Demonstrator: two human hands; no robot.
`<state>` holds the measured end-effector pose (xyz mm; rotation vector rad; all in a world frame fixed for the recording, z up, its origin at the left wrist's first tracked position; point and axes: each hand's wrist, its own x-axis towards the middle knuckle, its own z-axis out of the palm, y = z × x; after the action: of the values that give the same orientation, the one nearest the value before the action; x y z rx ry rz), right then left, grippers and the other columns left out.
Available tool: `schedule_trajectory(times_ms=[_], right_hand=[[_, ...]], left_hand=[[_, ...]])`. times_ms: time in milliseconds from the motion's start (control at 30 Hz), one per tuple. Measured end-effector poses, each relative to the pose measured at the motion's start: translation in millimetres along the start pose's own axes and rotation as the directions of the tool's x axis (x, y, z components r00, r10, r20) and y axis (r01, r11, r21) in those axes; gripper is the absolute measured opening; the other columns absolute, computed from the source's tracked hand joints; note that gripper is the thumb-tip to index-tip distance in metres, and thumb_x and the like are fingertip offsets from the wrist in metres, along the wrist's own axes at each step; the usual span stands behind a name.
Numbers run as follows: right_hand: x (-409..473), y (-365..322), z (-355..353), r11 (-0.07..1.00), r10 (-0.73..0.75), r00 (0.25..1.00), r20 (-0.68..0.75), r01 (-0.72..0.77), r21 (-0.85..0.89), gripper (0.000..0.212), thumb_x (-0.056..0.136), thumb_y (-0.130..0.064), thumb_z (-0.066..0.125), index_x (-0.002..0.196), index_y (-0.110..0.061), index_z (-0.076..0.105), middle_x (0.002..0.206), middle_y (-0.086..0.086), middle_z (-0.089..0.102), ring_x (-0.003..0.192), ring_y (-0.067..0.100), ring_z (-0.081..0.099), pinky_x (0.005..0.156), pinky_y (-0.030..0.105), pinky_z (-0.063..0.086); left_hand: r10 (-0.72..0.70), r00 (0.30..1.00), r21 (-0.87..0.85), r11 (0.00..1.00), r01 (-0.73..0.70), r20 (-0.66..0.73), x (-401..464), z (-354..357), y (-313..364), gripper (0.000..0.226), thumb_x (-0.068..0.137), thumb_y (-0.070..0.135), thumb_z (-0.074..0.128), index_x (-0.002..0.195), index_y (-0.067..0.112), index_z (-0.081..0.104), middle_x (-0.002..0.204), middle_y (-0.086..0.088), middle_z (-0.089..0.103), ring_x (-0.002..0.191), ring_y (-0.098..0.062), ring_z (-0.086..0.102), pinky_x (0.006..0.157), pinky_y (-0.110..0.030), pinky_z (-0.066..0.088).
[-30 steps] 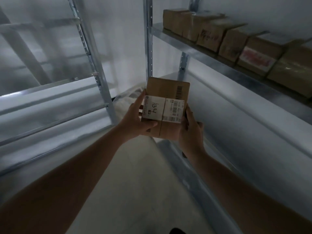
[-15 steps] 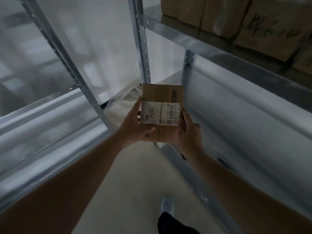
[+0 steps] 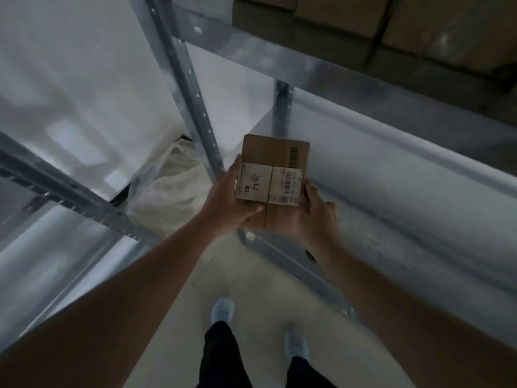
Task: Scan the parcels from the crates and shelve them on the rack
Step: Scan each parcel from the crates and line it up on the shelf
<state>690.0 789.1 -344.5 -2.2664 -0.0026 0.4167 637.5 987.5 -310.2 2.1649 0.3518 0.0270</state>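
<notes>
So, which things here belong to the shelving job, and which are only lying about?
Job:
- small parcel, held by left hand and right hand
- metal rack
- shelved parcels on the upper shelf

Lying about:
- white plastic bag on the floor behind the rack post

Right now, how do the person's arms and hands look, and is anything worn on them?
Both forearms are bare, no sleeves in view. The left hand and right hand wear no gloves. No watch or ring is visible; the dim light hides finer detail.

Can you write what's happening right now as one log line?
phase: carrying | left hand: holds parcel | right hand: holds parcel | parcel: unshelved, label up | rack: boxes on upper shelf
</notes>
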Motion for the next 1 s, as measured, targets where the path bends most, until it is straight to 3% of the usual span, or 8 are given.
schedule_trajectory(times_ms=[100, 267, 333, 433, 667, 800, 933, 1000], right_hand=[[23, -3, 16, 0.997, 0.071, 0.994, -0.081, -0.072, -0.005, 0.05, 0.114, -0.043, 0.029, 0.163, -0.054, 0.024, 0.141, 0.01, 0.051, 0.081, 0.008, 0.038, 0.078, 0.03, 0.034], [52, -11, 32, 0.983, 0.184, 0.96, -0.21, -0.185, 0.016, 0.052, 0.106, -0.057, 0.027, 0.158, -0.057, 0.031, 0.143, 0.01, 0.056, 0.121, 0.035, 0.057, 0.109, 0.048, 0.047], [60, -16, 35, 0.981, 0.186, 0.955, -0.23, -0.193, -0.01, 0.054, 0.102, -0.061, 0.023, 0.155, -0.06, 0.033, 0.137, 0.008, 0.061, 0.117, 0.036, 0.061, 0.103, 0.051, 0.053], [77, -21, 39, 0.981, 0.179, 0.96, -0.215, -0.191, -0.032, 0.043, 0.111, -0.049, 0.024, 0.15, -0.062, 0.037, 0.128, 0.007, 0.064, 0.103, 0.032, 0.065, 0.08, 0.041, 0.058], [104, -40, 40, 0.978, 0.207, 0.959, -0.192, -0.211, 0.0, 0.041, 0.113, -0.037, 0.031, 0.146, -0.054, 0.048, 0.128, -0.004, 0.068, 0.119, 0.039, 0.063, 0.098, 0.057, 0.055], [135, -41, 43, 0.969, 0.229, 0.945, -0.234, -0.243, -0.033, 0.037, 0.113, -0.039, 0.033, 0.142, -0.052, 0.052, 0.131, -0.001, 0.064, 0.104, 0.03, 0.066, 0.073, 0.031, 0.051], [161, -32, 51, 0.957, 0.272, 0.922, -0.275, -0.289, -0.023, 0.04, 0.105, -0.052, 0.026, 0.137, -0.061, 0.047, 0.13, 0.006, 0.061, 0.105, 0.038, 0.062, 0.091, 0.044, 0.051], [162, -33, 53, 0.954, 0.28, 0.919, -0.278, -0.299, -0.027, 0.042, 0.107, -0.05, 0.024, 0.141, -0.058, 0.046, 0.127, 0.006, 0.059, 0.108, 0.039, 0.057, 0.086, 0.045, 0.043]], left_hand=[[0.049, 0.994, 0.002, 0.999, -0.049, 0.096, 40, -4, -15, 0.105, 0.077, 0.023, 0.087, 0.151, 0.061, 0.023, 0.139, 0.005, 0.052, 0.135, -0.023, 0.052, 0.102, -0.054, 0.058], [0.114, 0.971, -0.052, 0.993, -0.106, 0.211, 89, -5, -33, 0.09, 0.086, 0.013, 0.084, 0.159, 0.033, 0.035, 0.139, 0.009, 0.057, 0.139, -0.02, 0.052, 0.105, -0.049, 0.058], [0.125, 0.963, -0.061, 0.992, -0.114, 0.238, 105, -8, -37, 0.083, 0.087, 0.015, 0.084, 0.156, 0.03, 0.04, 0.14, 0.007, 0.058, 0.141, -0.021, 0.05, 0.105, -0.052, 0.058], [0.129, 0.959, -0.055, 0.991, -0.119, 0.251, 125, -8, -40, 0.082, 0.089, 0.014, 0.082, 0.158, 0.027, 0.039, 0.143, 0.006, 0.056, 0.142, -0.018, 0.046, 0.109, -0.045, 0.055], [0.112, 0.958, -0.041, 0.994, -0.105, 0.262, 168, -7, -41, 0.085, 0.091, 0.007, 0.079, 0.162, 0.023, 0.036, 0.146, -0.002, 0.055, 0.146, -0.024, 0.045, 0.106, -0.046, 0.057], [0.104, 0.962, -0.011, 0.994, -0.105, 0.252, 182, 0, -40, 0.076, 0.098, 0.008, 0.072, 0.163, 0.022, 0.036, 0.151, -0.003, 0.052, 0.147, -0.025, 0.045, 0.11, -0.045, 0.054], [0.11, 0.972, -0.006, 0.994, -0.111, 0.21, 184, 9, -42, 0.058, 0.104, 0.011, 0.065, 0.158, 0.017, 0.044, 0.152, -0.006, 0.052, 0.145, -0.027, 0.049, 0.112, -0.047, 0.053], [0.128, 0.974, 0.018, 0.991, -0.133, 0.187, 184, 13, -42, 0.055, 0.105, 0.012, 0.063, 0.157, 0.016, 0.045, 0.152, -0.007, 0.052, 0.144, -0.027, 0.049, 0.113, -0.046, 0.052]])
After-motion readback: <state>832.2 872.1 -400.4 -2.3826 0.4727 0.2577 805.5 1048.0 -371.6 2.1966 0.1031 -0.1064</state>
